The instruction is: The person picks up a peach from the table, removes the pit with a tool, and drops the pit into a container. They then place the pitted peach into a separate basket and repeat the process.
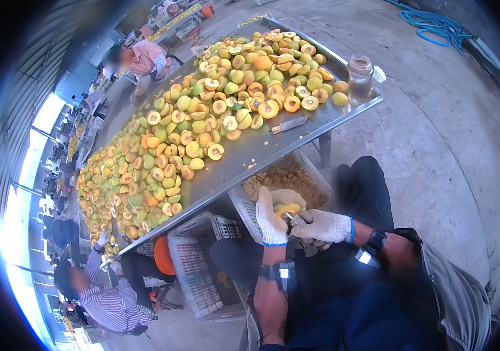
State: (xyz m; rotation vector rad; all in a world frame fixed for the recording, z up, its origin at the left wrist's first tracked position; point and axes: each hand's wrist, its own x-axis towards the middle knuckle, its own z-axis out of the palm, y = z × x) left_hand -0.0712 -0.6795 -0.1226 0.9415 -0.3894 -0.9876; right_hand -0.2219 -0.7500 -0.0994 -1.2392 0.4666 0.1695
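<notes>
My left hand [271,221], in a white knitted glove, is closed around a yellow peach half [287,209]. Beside it, my right hand [325,227], gloved the same way, grips a small metal pitting tool [288,216] whose tip is at the fruit. Most of the tool is hidden in the fingers. Both hands are over a white plastic crate [244,205] that holds brown pits and scraps [288,175]. In front of me, a large heap of halved peaches [185,128] covers much of a metal table [226,167].
Near the table's right corner stands a clear jar [360,79] of liquid. A tool with a grey, ribbed handle [290,124] lies on the tabletop. A second crate [203,263] stands on the floor at left. Other people [112,301] sit along the table. A blue hose [437,26] lies coiled behind.
</notes>
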